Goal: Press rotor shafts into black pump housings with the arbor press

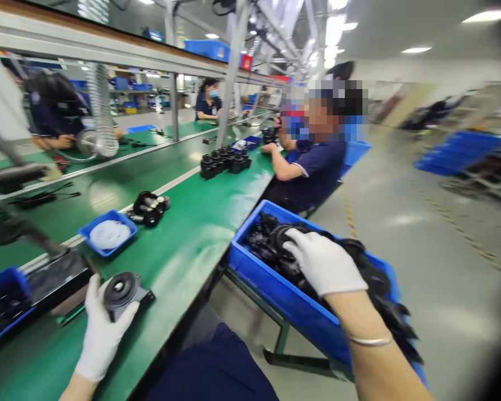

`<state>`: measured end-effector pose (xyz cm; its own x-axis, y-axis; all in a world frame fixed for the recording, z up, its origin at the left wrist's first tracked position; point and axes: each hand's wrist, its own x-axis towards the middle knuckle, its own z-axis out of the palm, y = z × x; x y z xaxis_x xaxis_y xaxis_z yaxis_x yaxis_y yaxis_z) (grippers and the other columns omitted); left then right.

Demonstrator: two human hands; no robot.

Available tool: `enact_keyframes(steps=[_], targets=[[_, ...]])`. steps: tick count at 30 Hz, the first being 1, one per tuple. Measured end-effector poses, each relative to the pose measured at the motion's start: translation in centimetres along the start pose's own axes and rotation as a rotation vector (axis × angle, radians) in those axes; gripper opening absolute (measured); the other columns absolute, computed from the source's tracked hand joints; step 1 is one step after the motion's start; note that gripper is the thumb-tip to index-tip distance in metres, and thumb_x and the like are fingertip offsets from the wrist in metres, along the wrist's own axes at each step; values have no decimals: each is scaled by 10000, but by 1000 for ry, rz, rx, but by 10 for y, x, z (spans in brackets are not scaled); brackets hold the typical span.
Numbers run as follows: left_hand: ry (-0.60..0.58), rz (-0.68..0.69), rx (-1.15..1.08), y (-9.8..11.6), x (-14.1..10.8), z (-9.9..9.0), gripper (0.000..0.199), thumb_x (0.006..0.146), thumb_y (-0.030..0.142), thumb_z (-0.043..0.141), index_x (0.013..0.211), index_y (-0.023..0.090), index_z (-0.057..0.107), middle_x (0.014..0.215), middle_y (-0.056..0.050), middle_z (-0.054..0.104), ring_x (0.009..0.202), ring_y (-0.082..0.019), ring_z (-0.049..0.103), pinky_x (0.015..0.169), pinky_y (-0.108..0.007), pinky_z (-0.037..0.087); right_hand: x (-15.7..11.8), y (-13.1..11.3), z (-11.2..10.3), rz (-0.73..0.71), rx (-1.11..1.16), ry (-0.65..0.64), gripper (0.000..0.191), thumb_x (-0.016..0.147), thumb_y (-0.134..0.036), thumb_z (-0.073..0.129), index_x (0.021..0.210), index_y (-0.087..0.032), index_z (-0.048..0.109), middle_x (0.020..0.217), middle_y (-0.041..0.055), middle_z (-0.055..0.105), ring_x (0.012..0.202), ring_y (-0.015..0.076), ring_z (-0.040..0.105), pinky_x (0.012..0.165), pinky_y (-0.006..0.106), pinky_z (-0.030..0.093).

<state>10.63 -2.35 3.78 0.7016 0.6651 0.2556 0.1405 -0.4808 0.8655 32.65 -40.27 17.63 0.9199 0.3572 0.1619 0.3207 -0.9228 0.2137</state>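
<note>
My left hand (pixel 104 328), in a white glove, grips a round black part with a grey base (pixel 121 289) over the green bench, thumb and fingers on either side of it. On the right, my gloved right hand (pixel 321 262) reaches into a long blue crate (pixel 284 301) heaped with black plastic parts (pixel 263 245). Its fingers curl over a round black part (pixel 280 238); the fingertips are partly hidden among the pile. Beyond my left hand sits a small blue tray (pixel 104 250) of white thin pieces (pixel 110 234).
Black parts (pixel 149 209) lie past the small tray, with a larger group (pixel 225 161) farther along the bench (pixel 192 223). A dark-filled blue bin (pixel 8 306) stands at left. A co-worker (pixel 317 150) sits beyond my crate. A metal post (pixel 231 78) rises from the bench.
</note>
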Motion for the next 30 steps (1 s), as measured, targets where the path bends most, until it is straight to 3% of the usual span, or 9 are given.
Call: enact_keyframes(steps=[2,5,9,11,14,18,23,26,30], targets=[[-44,-36,12,6,-2,-3,1038,778,520,691,1527,161,69,1386,-189,456,1291,-344,492,1138,-574,315,17,-62,9,-426,124,98,310,1001,-346,438,1207,-215,628,846,92,632,783,239,599,700,331,401],[-97,-103,67,16,-6,-15,988,801,492,672,1534,181,86,1433,-179,428,1360,-330,428,1174,-562,254,28,-162,23,-922,287,93,230,983,-214,462,1102,-235,658,779,49,585,684,187,518,640,302,344],[-150,-167,77,19,-18,-38,953,829,433,654,1543,234,55,1484,-157,407,1399,-318,395,1186,-558,241,28,-243,34,-1190,379,19,209,960,-213,506,1101,-235,659,847,61,585,726,187,513,671,303,359],[-172,-180,72,13,-25,-49,954,836,413,648,1544,230,35,1508,-169,382,1409,-326,380,1188,-566,236,32,-251,34,-1169,507,-90,316,929,-301,587,1240,-243,595,935,69,601,807,207,550,729,318,413],[-210,-194,48,1,-31,-58,998,827,421,666,1544,223,0,1536,-184,344,1425,-341,352,1187,-576,234,48,-239,34,-972,761,-283,618,853,-387,678,1402,-211,456,1012,70,605,873,215,588,817,358,485],[-241,-160,-65,-11,-35,-58,1132,768,493,729,1539,232,-57,1570,-190,275,1443,-365,307,1184,-578,245,68,-224,43,-832,924,-358,636,812,-300,672,1400,-190,456,1128,99,597,1002,235,618,957,445,489],[-266,-172,-132,-17,-35,-59,1153,751,399,756,1534,249,-78,1575,-184,253,1450,-361,291,1188,-617,193,64,-252,56,-1072,888,-445,894,684,-363,784,1459,-182,376,1547,203,312,1419,337,350,1132,525,348],[-269,-181,-123,-17,-35,-60,1118,738,332,752,1530,249,-33,1573,-176,255,1452,-352,287,1193,-612,191,57,-276,58,-1286,831,-412,642,727,-340,750,1304,-165,530,1571,196,281,1453,328,291,1146,516,330],[-205,-171,-111,-12,-36,-53,1073,699,310,760,1505,194,60,1536,-199,309,1429,-351,334,1195,-573,242,57,-290,66,-1415,778,-255,448,784,-383,698,1148,-147,586,1457,225,437,1380,331,406,1099,535,383]])
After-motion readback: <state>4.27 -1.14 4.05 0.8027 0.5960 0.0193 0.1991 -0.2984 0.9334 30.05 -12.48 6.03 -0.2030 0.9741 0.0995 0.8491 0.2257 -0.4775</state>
